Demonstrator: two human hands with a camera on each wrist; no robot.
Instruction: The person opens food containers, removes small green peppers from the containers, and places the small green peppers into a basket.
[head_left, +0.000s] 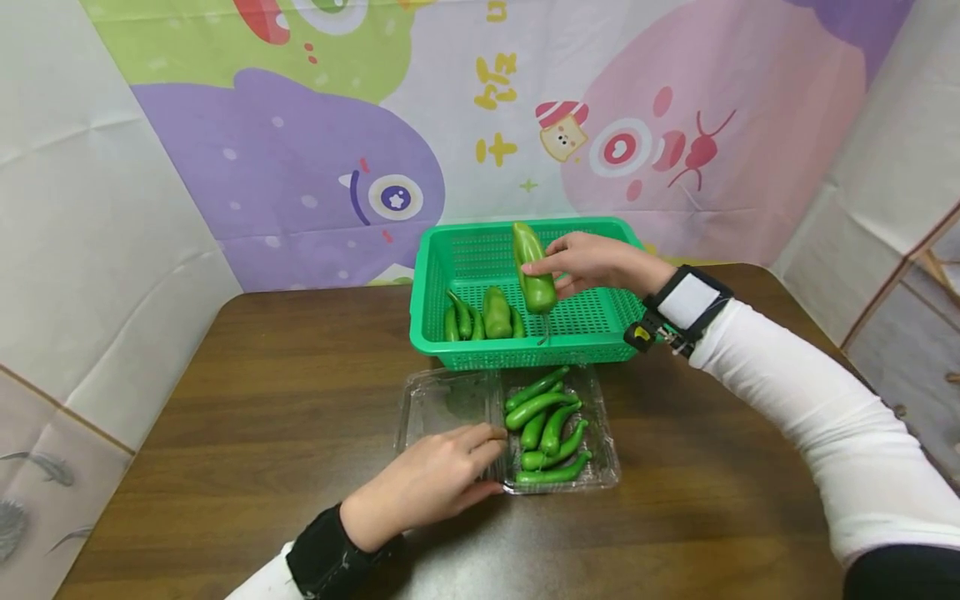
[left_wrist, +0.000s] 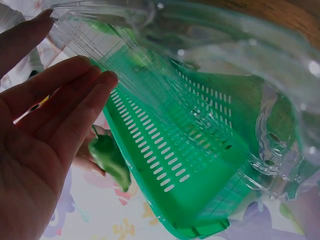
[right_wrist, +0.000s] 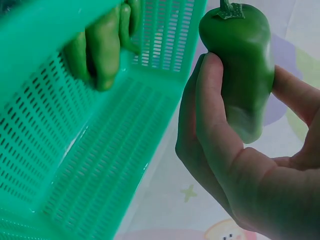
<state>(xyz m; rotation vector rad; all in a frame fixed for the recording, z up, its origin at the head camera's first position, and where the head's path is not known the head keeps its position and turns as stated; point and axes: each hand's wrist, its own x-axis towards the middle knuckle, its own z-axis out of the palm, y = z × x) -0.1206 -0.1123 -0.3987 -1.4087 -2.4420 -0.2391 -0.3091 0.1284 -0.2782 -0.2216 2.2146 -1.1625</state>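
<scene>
A large light-green pepper (head_left: 535,275) is gripped between the thumb and fingers of my right hand (head_left: 592,262), above the green basket (head_left: 423,321); its stem points down in the head view. In the right wrist view the same pepper (right_wrist: 245,70) shows its stem on top. On the table in front of the basket lies an unlidded clear plastic box (head_left: 603,471), with several slim green peppers (head_left: 551,421) in its right half. My left hand (head_left: 427,475) holds the box's front edge near the hinge, thumb in front and fingers over the plastic.
Inside the basket's left part, another wide pepper (head_left: 497,312) and several slim ones (head_left: 461,321) lie side by side. The brown wooden table (head_left: 247,433) ends at a cartoon-printed cloth (head_left: 300,175) behind the basket. The box's lid half (head_left: 442,400) lies flat to the left.
</scene>
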